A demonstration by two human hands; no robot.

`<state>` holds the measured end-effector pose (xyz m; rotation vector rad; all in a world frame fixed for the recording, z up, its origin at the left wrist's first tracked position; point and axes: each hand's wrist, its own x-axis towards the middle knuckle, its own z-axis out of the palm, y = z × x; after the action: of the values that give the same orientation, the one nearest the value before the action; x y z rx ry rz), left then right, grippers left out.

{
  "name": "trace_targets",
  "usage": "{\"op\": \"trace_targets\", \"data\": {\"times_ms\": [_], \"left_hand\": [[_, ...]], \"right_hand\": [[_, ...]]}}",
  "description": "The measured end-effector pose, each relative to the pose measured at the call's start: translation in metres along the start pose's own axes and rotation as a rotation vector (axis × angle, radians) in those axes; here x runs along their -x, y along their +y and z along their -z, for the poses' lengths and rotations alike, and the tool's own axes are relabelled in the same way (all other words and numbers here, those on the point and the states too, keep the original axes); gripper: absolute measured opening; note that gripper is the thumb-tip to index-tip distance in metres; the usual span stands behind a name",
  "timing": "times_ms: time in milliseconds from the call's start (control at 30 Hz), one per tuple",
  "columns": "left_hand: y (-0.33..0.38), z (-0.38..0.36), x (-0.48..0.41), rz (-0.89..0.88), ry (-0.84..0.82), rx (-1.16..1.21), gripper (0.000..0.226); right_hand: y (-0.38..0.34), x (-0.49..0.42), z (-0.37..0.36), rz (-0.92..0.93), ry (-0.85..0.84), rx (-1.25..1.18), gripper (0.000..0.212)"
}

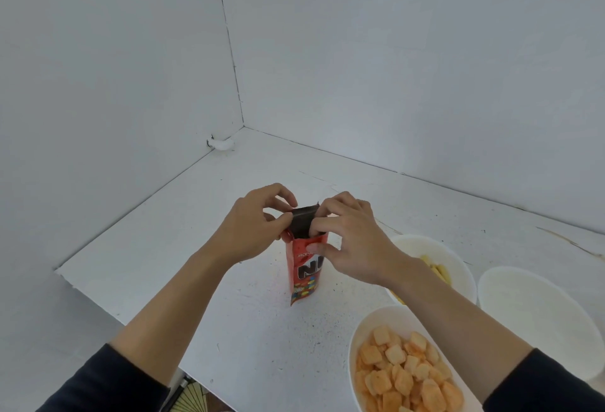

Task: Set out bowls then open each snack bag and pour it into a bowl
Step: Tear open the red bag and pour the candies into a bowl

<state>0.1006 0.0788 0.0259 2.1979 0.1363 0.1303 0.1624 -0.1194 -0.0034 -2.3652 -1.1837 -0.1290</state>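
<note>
**Pulling the red snack bag open at its top**

The pull should be even and sideways, each hand drawing its own side of the mouth apart. The bag should stay upright so nothing spills before it reaches a bowl.

Nearest, by the front edge of the table [196, 231] on the right, a bowl of orange crackers [353, 339] is already filled. Beyond it, the empty bowl [530, 310] at the right edge is probably the one to aim for. A bowl of yellow sticks [425, 241] sits partly hidden behind the right forearm.

The red bag [304, 274] stands mid-table, left of all three bowls. The left hand [252, 225] pinches the dark flap at the bag's mouth. The right hand [353, 244] pinches the opposite side, thumb on the red front. The bag's body lies straight below both grips. Whether the seal is fully parted I cannot tell.
</note>
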Motion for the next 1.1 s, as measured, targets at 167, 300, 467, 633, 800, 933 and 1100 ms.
{"op": "trace_targets", "data": {"times_ms": [167,300,467,633,800,933,1100], "left_hand": [[-0.005,-0.006,0.010,-0.012,0.000,0.076,0.007],[-0.014,-0.015,0.018,0.013,-0.020,0.177,0.027],[-0.023,-0.028,0.023,-0.005,-0.148,0.247,0.038],[-0.026,-0.029,0.020,-0.070,-0.101,0.222,0.025],[-0.015,-0.032,0.018,0.013,-0.058,0.371,0.016],[0.007,-0.041,0.015,0.068,-0.068,0.551,0.031],[0.035,-0.067,0.007,0.087,-0.117,0.716,0.041]], "right_hand": [[-0.002,-0.003,0.006,-0.001,0.104,-0.040,0.014],[0.001,-0.007,0.014,-0.047,0.149,-0.156,0.012],[0.005,-0.017,0.027,-0.164,0.300,-0.281,0.014],[0.008,-0.018,0.043,-0.332,0.461,-0.453,0.012],[0.017,-0.009,0.057,-0.489,0.584,-0.566,0.014],[0.017,-0.002,0.068,-0.488,0.612,-0.528,0.015],[0.021,0.015,0.083,-0.527,0.656,-0.596,0.021]]}}
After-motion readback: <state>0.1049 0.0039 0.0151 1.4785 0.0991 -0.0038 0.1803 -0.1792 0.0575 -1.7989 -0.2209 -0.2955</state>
